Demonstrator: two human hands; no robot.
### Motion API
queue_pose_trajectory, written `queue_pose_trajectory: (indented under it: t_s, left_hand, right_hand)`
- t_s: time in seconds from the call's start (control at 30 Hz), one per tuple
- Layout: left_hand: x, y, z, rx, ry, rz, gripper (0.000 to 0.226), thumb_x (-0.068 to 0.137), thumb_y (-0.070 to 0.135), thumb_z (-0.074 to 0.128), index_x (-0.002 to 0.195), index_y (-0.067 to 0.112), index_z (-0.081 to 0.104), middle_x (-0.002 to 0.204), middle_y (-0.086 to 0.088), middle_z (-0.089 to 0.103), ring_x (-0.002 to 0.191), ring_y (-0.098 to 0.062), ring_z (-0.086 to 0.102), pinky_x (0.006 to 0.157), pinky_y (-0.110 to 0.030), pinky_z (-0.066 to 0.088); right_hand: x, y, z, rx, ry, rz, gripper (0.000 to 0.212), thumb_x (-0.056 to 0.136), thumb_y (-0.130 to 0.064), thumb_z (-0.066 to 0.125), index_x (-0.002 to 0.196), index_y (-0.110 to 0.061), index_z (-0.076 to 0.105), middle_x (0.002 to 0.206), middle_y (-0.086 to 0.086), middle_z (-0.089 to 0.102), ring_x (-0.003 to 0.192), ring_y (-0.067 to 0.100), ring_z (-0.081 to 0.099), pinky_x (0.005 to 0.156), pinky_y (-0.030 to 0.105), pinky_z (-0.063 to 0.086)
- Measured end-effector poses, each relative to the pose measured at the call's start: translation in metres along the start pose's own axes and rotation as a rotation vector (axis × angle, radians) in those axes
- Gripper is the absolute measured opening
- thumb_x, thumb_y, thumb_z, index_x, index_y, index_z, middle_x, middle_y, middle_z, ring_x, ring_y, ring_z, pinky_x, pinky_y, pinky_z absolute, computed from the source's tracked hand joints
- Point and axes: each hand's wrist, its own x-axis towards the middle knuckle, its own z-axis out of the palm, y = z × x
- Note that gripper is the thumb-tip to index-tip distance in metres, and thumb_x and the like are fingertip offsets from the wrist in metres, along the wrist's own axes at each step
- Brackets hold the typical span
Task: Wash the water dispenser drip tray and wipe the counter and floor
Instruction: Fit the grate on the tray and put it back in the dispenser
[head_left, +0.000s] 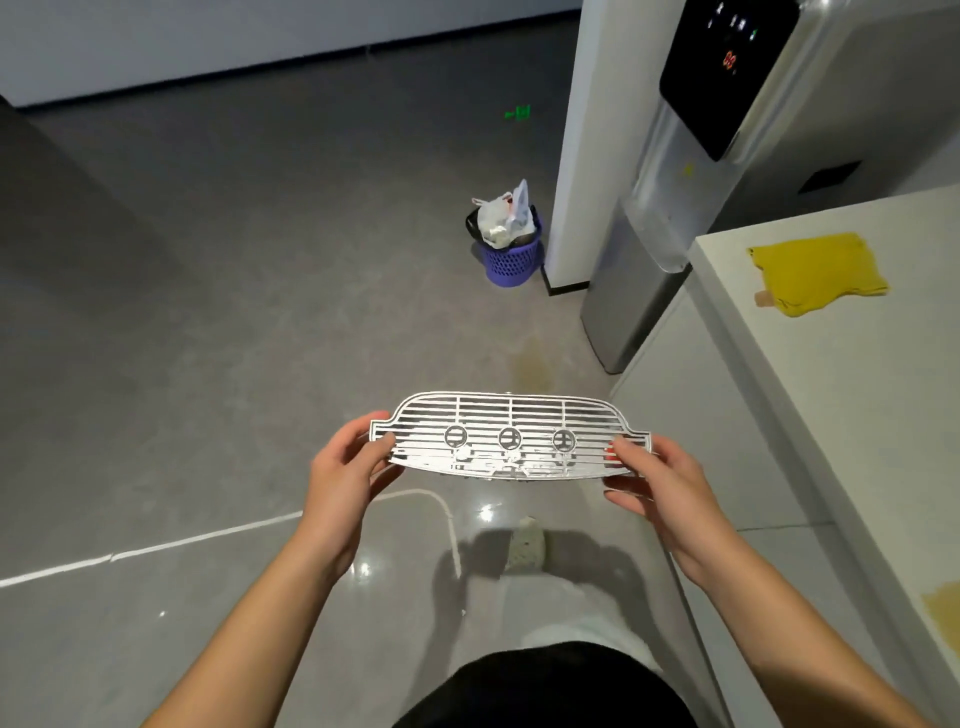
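I hold the silver drip tray grate level in front of me, above the grey floor. It is slotted, with three round marks along its middle. My left hand pinches its left end and my right hand pinches its right end. The water dispenser stands at the upper right, its black panel lit with red digits. To the right is the white counter, on which a yellow cloth lies. A yellowish spill stains the floor in front of the dispenser.
A purple waste basket stuffed with plastic bags stands left of the dispenser by a white pillar. A yellowish stain marks the counter's near right edge. White lines cross the floor. My foot is below the grate.
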Motion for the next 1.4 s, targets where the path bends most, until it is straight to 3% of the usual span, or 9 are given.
queue_pose_trajectory:
  t_s: [0.2,0.53,0.63,0.77,0.97,1.03,1.17,1.3,1.4]
  left_hand:
    - [0.098,0.057,0.014,0.018,0.047,-0.011,0.020,0.097,0.014,0.065,0.114,0.018,0.074,0.120,-0.013,0.076,0.116,-0.035,0.071,0.103,-0.046,0.056]
    - [0.289,0.147,0.020,0.006,-0.032,-0.044,0.021,0.098,0.012,0.065,0.115,0.019,0.075,0.115,-0.009,0.077,0.099,-0.020,0.070,0.088,-0.035,0.056]
    - [0.357,0.175,0.021,0.018,-0.128,-0.042,0.021,0.099,0.009,0.063,0.118,0.013,0.072,0.113,-0.012,0.075,0.101,-0.022,0.069,0.093,-0.039,0.055]
    - [0.440,0.227,0.035,0.100,-0.303,-0.033,0.023,0.102,0.008,0.058,0.123,0.007,0.067,0.115,-0.013,0.074,0.103,-0.023,0.069,0.096,-0.041,0.054]
    - [0.512,0.280,0.070,0.175,-0.439,-0.027,0.024,0.102,0.007,0.058,0.122,0.014,0.070,0.114,-0.008,0.077,0.107,-0.023,0.074,0.094,-0.037,0.058]
    - [0.552,0.302,0.140,0.278,-0.655,-0.041,0.025,0.102,0.008,0.058,0.121,0.017,0.071,0.115,-0.009,0.078,0.108,-0.024,0.074,0.096,-0.038,0.058]
    - [0.565,0.310,0.164,0.256,-0.678,-0.023,0.028,0.103,0.008,0.056,0.127,0.013,0.068,0.120,-0.010,0.076,0.107,-0.023,0.073,0.101,-0.041,0.056]
    - [0.585,0.313,0.234,0.310,-0.787,-0.053,0.025,0.102,0.008,0.057,0.114,0.020,0.075,0.109,-0.003,0.078,0.099,-0.016,0.074,0.099,-0.036,0.055]
    - [0.600,0.311,0.280,0.338,-0.860,-0.081,0.024,0.102,0.011,0.059,0.107,0.022,0.080,0.107,-0.002,0.080,0.096,-0.015,0.074,0.093,-0.031,0.058]
  right_hand:
    - [0.094,-0.059,0.045,0.021,-0.047,0.021,0.032,0.095,-0.033,0.072,0.121,-0.014,0.066,0.110,0.005,0.080,0.099,0.023,0.078,0.078,0.032,0.063]
    - [0.226,-0.158,0.133,-0.007,0.063,-0.003,0.027,0.094,-0.027,0.071,0.112,-0.007,0.068,0.104,0.015,0.078,0.090,0.031,0.077,0.087,0.048,0.061]
    - [0.259,-0.177,0.162,0.101,0.118,-0.004,0.028,0.096,-0.027,0.068,0.111,-0.003,0.067,0.103,0.020,0.074,0.089,0.031,0.071,0.087,0.049,0.057]
    - [0.286,-0.206,0.194,0.238,0.213,-0.009,0.017,0.094,-0.029,0.072,0.104,-0.016,0.065,0.100,0.011,0.074,0.081,0.025,0.068,0.081,0.041,0.057]
    - [0.302,-0.240,0.210,0.310,0.300,-0.003,0.037,0.085,-0.037,0.082,0.111,-0.019,0.064,0.103,0.008,0.078,0.074,0.017,0.070,0.079,0.035,0.056]
    - [0.314,-0.246,0.189,0.429,0.517,-0.008,0.034,0.084,-0.037,0.083,0.108,-0.020,0.065,0.103,0.009,0.079,0.075,0.018,0.072,0.080,0.036,0.058]
    - [0.327,-0.258,0.182,0.460,0.524,-0.058,0.037,0.084,-0.036,0.081,0.110,-0.016,0.065,0.095,0.013,0.075,0.075,0.022,0.066,0.080,0.038,0.059]
    - [0.353,-0.253,0.151,0.545,0.586,-0.080,0.027,0.089,-0.032,0.077,0.105,-0.015,0.063,0.096,0.011,0.079,0.079,0.024,0.072,0.067,0.032,0.061]
    - [0.375,-0.252,0.123,0.577,0.612,-0.052,0.024,0.090,-0.033,0.075,0.100,-0.015,0.064,0.096,0.009,0.079,0.081,0.026,0.074,0.075,0.038,0.061]
